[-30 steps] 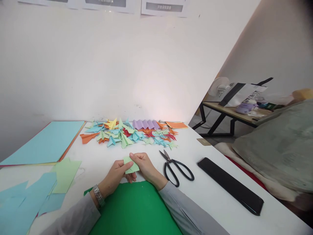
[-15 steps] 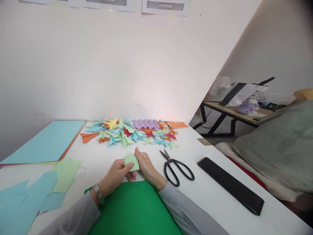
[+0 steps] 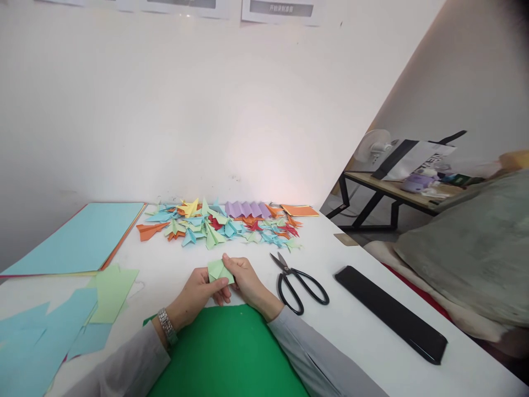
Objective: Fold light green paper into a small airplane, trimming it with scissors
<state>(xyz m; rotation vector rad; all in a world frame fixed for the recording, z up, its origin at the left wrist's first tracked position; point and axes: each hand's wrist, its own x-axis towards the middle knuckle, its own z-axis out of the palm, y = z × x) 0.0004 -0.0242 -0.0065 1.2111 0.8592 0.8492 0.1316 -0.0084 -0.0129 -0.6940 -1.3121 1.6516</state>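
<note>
A small light green folded paper [image 3: 217, 271] is pinched between my two hands just above the white table [image 3: 363, 331]. My left hand [image 3: 198, 295], with a metal watch at the wrist, grips its lower left side. My right hand [image 3: 247, 280] holds its right edge with thumb on top. Both hands hover past the far edge of a green sheet [image 3: 227, 358] lying in front of me. Black scissors [image 3: 300, 282] lie shut just right of my right hand.
A heap of folded coloured paper shapes [image 3: 219, 223] spreads along the wall, with a purple pleated piece [image 3: 247, 209]. Large blue sheets [image 3: 78, 237] and cut blue and green scraps [image 3: 61, 320] lie left. A long black case [image 3: 390, 313] lies right. Beyond the table's edge stands a cluttered side table [image 3: 392, 190].
The green paper has been folded between my fingers: it looked like a flat square half a second ago and now shows a creased, peaked shape. My hands stayed in the same place.
</note>
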